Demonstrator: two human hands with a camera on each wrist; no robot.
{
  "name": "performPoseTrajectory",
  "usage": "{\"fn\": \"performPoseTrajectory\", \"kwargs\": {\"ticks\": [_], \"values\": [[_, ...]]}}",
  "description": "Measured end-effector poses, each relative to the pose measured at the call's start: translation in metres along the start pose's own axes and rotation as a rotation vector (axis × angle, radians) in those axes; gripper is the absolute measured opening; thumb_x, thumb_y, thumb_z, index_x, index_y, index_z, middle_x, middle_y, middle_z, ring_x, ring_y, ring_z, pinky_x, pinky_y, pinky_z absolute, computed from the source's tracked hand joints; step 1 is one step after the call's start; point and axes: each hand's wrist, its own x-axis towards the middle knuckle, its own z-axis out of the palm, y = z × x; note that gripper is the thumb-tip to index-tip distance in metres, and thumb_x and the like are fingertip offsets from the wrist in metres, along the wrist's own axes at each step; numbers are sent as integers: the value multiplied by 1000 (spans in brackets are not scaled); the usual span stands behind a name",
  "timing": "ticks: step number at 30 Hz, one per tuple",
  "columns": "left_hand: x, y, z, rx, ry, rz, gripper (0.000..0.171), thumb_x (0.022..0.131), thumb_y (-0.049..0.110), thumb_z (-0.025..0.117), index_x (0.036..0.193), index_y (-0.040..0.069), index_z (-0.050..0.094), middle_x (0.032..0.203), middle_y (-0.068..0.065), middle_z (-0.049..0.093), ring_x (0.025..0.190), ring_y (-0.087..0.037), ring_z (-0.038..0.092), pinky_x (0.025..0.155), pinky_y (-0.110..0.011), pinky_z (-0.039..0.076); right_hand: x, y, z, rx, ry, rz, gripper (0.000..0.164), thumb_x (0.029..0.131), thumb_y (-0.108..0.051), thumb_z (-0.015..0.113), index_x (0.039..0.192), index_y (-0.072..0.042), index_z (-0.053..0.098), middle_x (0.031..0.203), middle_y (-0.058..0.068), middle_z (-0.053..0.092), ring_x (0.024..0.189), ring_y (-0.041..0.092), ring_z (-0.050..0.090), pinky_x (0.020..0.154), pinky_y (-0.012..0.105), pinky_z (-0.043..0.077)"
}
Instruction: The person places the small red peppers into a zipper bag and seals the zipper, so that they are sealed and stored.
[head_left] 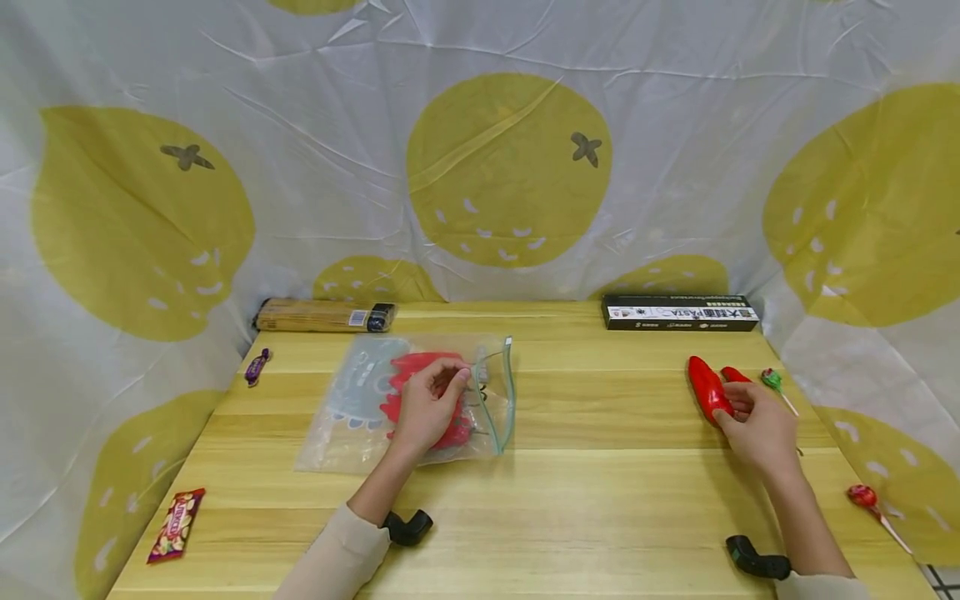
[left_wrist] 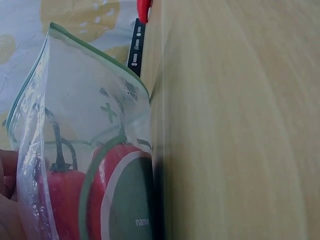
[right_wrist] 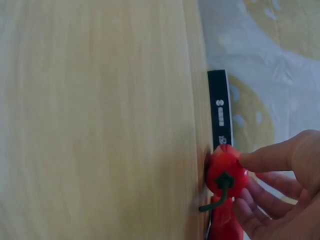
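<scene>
Left hand: the left hand (head_left: 429, 406) rests on the clear zip bag (head_left: 420, 400), fingers curled and pinching the plastic near its mouth.
Right hand: the right hand (head_left: 759, 427) grips the stem end of a red chili pepper (head_left: 708, 388) lying on the table; in the right wrist view the thumb and fingers (right_wrist: 272, 157) close round the pepper (right_wrist: 226, 175) and its green stem.
Zip bag: flat on the wooden table (head_left: 585, 500), left of centre, its green-edged mouth facing right and partly lifted; red peppers show inside (left_wrist: 55, 195), with a printed label beside them.
Second pepper: another red one (head_left: 735, 374) just behind the held pepper.
Lollipops: one with a green wrapper (head_left: 772, 381) just beyond the right hand; a red one (head_left: 864, 497) at the table's right edge.
Snack packet: a red wrapper (head_left: 176, 525) at the near left corner.
Purple sweet: at the left edge (head_left: 257, 366), farther back.
Far edge: a brown packet (head_left: 324, 316) on the left, a black pasta box (head_left: 680, 312) on the right.
Backdrop: white cloth with yellow fruit print (head_left: 510, 167).
</scene>
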Motion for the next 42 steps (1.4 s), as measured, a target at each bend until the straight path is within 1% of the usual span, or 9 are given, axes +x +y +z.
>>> {"fn": "performPoseTrajectory", "kwargs": {"ticks": [3,6,10,17,22,26,32,37,42], "values": [[0,-1,1,5,1,-1,22,93,19,66,106,2,69,97,-6,70,96,-17,65,89,-20,53,0,-5,3,3,-14,-35,42,86,-7,70,124,4,57,115,27,63,101,38,62,67,1,38],[3,-15,2,2,10,2,23,93,23,66,106,5,69,99,-4,70,98,-16,65,91,-22,53,0,-9,4,3,-29,-44,45,86,-10,71,127,2,56,118,27,61,103,40,61,77,18,50],[8,-34,4,-17,11,20,26,91,34,67,105,12,71,101,0,71,99,-14,65,93,-26,53,1,-9,6,0,-55,-8,55,88,-26,72,131,1,53,125,28,57,105,43,60,82,47,51],[9,-34,1,-42,19,42,23,90,36,68,101,16,71,96,1,70,95,-14,66,87,-21,54,4,-8,8,-47,-150,37,63,87,-37,71,131,4,50,114,28,62,94,34,60,69,30,46],[11,-30,-3,-11,16,63,19,91,35,68,100,19,70,93,0,70,91,-14,65,83,-20,54,3,-16,9,-20,-133,2,61,87,-37,72,129,3,53,117,29,63,98,41,65,73,42,55],[13,-27,-9,105,13,128,16,91,35,67,100,22,70,92,4,71,91,-10,66,83,-26,55,2,-27,10,58,-179,-13,66,86,-46,71,130,-1,53,125,27,60,107,43,64,80,44,57],[20,-25,-19,279,-21,248,10,92,29,67,100,23,71,95,8,73,93,-7,68,82,-31,57,2,-56,21,262,-334,4,66,84,-47,72,135,-9,52,135,18,55,114,36,60,81,28,56],[23,-21,-23,274,-54,284,15,92,26,67,106,21,71,97,5,74,91,-8,70,81,-33,59,1,-89,39,416,-392,-15,59,83,-39,76,131,-12,55,132,14,57,112,29,60,83,24,55],[25,-23,-23,226,-85,228,21,93,25,66,113,22,72,105,5,74,91,-8,69,79,-27,58,3,-119,62,517,-401,-52,54,80,-38,79,123,-12,59,125,12,62,111,28,60,85,24,55]]}}
